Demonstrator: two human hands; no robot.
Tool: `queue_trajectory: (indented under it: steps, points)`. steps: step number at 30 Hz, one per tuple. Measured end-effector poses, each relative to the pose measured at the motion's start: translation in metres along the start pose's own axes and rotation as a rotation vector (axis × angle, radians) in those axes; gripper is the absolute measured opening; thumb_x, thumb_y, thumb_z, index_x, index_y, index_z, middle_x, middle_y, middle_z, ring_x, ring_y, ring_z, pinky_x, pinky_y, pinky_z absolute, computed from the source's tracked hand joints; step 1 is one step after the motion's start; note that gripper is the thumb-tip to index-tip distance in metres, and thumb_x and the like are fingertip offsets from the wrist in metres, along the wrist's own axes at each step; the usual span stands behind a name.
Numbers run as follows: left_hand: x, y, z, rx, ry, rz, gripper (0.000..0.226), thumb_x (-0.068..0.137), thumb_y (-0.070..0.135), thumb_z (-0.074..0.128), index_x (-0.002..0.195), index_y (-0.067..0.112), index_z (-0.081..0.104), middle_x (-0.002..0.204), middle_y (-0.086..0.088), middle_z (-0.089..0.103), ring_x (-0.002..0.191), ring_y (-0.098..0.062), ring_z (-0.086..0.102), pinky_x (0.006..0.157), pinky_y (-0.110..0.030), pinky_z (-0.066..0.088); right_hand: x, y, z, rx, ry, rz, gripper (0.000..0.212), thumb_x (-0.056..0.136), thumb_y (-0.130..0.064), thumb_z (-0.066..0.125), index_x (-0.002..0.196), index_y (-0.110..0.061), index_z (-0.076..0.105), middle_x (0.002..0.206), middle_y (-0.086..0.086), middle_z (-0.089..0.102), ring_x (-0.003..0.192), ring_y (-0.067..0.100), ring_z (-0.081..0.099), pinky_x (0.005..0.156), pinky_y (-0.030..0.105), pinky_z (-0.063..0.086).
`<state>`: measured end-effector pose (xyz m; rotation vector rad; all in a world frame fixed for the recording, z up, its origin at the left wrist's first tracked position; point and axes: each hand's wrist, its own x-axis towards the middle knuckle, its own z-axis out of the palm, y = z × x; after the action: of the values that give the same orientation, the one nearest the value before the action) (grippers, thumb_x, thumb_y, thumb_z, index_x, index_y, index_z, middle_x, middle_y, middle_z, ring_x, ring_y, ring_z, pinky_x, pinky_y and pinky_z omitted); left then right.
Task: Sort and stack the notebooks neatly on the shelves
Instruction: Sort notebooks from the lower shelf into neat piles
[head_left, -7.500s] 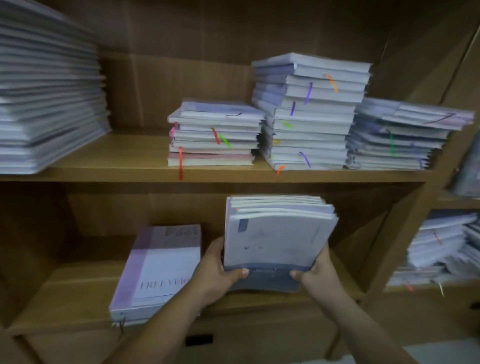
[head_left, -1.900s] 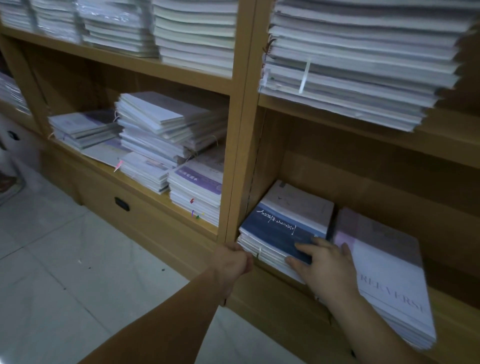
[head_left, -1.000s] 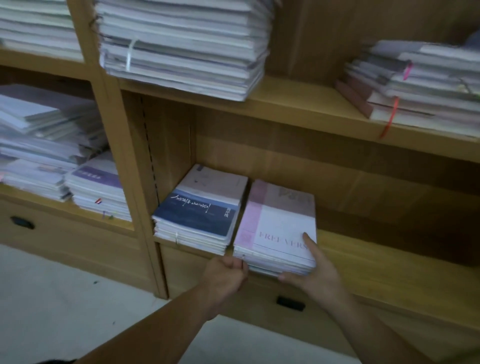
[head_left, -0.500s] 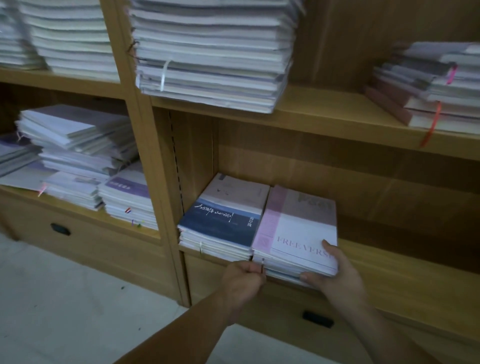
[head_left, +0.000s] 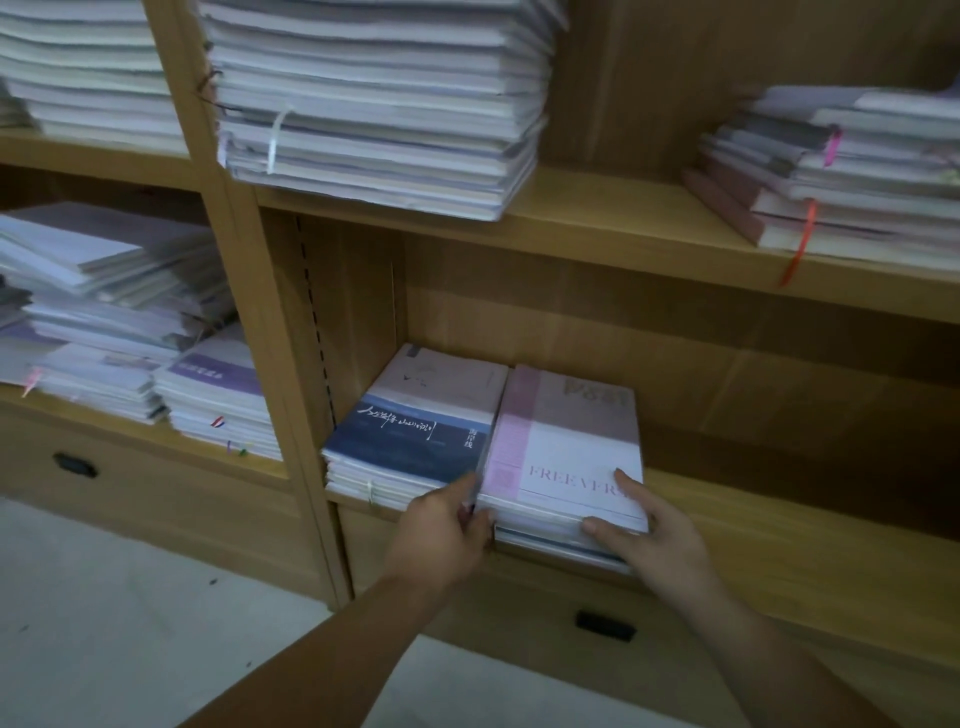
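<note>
Both hands are on the flat stack of pink-and-white notebooks (head_left: 566, 441), whose top cover is lettered FREE VERSE. It lies on the lower wooden shelf (head_left: 789, 535) of the middle compartment, its near edge hanging slightly over the shelf front. The left hand (head_left: 447, 525) curls its fingers round the stack's near left corner, with the thumb pushed up into the seam where this stack touches the stack of blue-and-white notebooks (head_left: 415, 415) on its left. The right hand (head_left: 649, 540) holds the near right corner, its thumb flat on the top cover and its fingers along the front edge of the pages. The blue-and-white stack sits against the compartment's left wall, and the rest of the shelf to the right shows bare wood.

The step in hand looks like squaring the pink-and-white stack beside its neighbour. The lower notebooks jut out a little under the top ones on the near side. The next move probably calls for an even push from both hands toward the far wall, lining the near edges of the two stacks up flush. The left thumb would need to come out of the seam first.

On the upper shelf, a tall stack of white notebooks (head_left: 374, 104) overhangs its edge.
</note>
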<state>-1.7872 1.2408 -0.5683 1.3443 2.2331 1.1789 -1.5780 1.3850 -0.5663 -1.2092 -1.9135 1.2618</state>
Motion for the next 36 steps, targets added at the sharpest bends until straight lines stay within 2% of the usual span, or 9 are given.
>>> queue_trajectory:
  steps: [3, 5, 7, 14, 18, 20, 22, 26, 36]
  points:
    - [0.002, -0.008, 0.0, 0.045, 0.034, 0.07, 0.03, 0.099, 0.038, 0.061, 0.128, 0.044, 0.065, 0.084, 0.017, 0.066, 0.077, 0.0, 0.06, 0.06, -0.006, 0.042, -0.001, 0.001, 0.0, -0.042, -0.002, -0.028, 0.078, 0.078, -0.031, 0.085, 0.147, -0.025, 0.05, 0.148, -0.006, 0.049, 0.127, 0.013, 0.047, 0.097, 0.021, 0.042]
    - [0.007, -0.012, 0.002, 0.118, 0.043, 0.105, 0.026, 0.099, 0.041, 0.059, 0.123, 0.038, 0.067, 0.085, 0.012, 0.067, 0.077, -0.004, 0.06, 0.064, -0.019, 0.049, -0.001, 0.001, 0.0, -0.076, 0.003, -0.041, 0.079, 0.077, -0.032, 0.086, 0.147, -0.025, 0.051, 0.151, -0.007, 0.045, 0.134, 0.015, 0.044, 0.101, 0.021, 0.04]
    - [0.008, -0.016, 0.003, 0.16, 0.042, 0.139, 0.026, 0.099, 0.044, 0.057, 0.12, 0.033, 0.068, 0.086, 0.008, 0.068, 0.077, -0.007, 0.061, 0.068, -0.026, 0.052, -0.001, 0.001, 0.001, -0.091, 0.004, -0.049, 0.08, 0.076, -0.031, 0.087, 0.146, -0.024, 0.051, 0.152, -0.007, 0.045, 0.133, 0.013, 0.043, 0.101, 0.02, 0.039]
    - [0.007, -0.016, 0.003, 0.136, 0.068, 0.196, 0.025, 0.101, 0.041, 0.055, 0.103, 0.024, 0.072, 0.083, 0.009, 0.073, 0.074, -0.006, 0.065, 0.067, -0.029, 0.054, -0.005, 0.003, 0.005, -0.089, 0.02, -0.045, 0.073, 0.079, -0.026, 0.085, 0.144, -0.026, 0.053, 0.147, -0.007, 0.047, 0.128, 0.011, 0.044, 0.093, 0.016, 0.042]
    - [-0.002, -0.013, 0.003, 0.019, 0.09, -0.02, 0.015, 0.099, 0.028, 0.06, 0.086, 0.023, 0.065, 0.069, 0.008, 0.066, 0.062, -0.004, 0.061, 0.055, -0.018, 0.044, -0.009, 0.0, 0.005, 0.018, 0.002, 0.003, 0.077, 0.077, -0.029, 0.085, 0.146, -0.028, 0.051, 0.135, -0.01, 0.052, 0.127, 0.015, 0.049, 0.102, 0.031, 0.05]
    - [-0.006, -0.021, 0.008, -0.015, -0.018, -0.177, 0.013, 0.091, 0.016, 0.064, 0.079, 0.018, 0.07, 0.065, 0.007, 0.065, 0.062, -0.011, 0.063, 0.058, -0.024, 0.052, -0.009, 0.001, 0.005, 0.001, 0.01, -0.005, 0.08, 0.075, -0.033, 0.086, 0.147, -0.028, 0.051, 0.134, -0.011, 0.052, 0.128, 0.015, 0.049, 0.105, 0.03, 0.046]
    - [-0.01, -0.025, 0.013, -0.026, -0.098, -0.262, 0.013, 0.087, 0.01, 0.063, 0.08, 0.014, 0.074, 0.064, 0.007, 0.064, 0.066, -0.014, 0.063, 0.058, -0.015, 0.05, -0.008, 0.001, 0.007, -0.023, 0.022, -0.006, 0.081, 0.074, -0.035, 0.086, 0.147, -0.028, 0.051, 0.134, -0.011, 0.052, 0.129, 0.015, 0.048, 0.101, 0.026, 0.043]
    - [-0.009, -0.022, 0.014, -0.151, -0.051, -0.261, 0.01, 0.093, 0.012, 0.068, 0.097, 0.005, 0.075, 0.081, 0.001, 0.069, 0.076, -0.007, 0.061, 0.062, 0.0, 0.04, -0.009, -0.002, 0.01, -0.013, 0.026, 0.023, 0.077, 0.075, -0.032, 0.086, 0.145, -0.03, 0.052, 0.136, -0.008, 0.052, 0.128, 0.016, 0.048, 0.101, 0.028, 0.045]
    - [-0.003, -0.024, 0.017, -0.139, -0.08, -0.263, 0.012, 0.092, 0.015, 0.067, 0.091, 0.014, 0.078, 0.087, 0.002, 0.077, 0.082, -0.006, 0.068, 0.061, -0.001, 0.043, -0.006, -0.015, 0.002, -0.145, -0.053, 0.078, 0.081, 0.077, -0.033, 0.087, 0.148, -0.031, 0.048, 0.137, -0.011, 0.047, 0.127, 0.014, 0.046, 0.099, 0.022, 0.04]
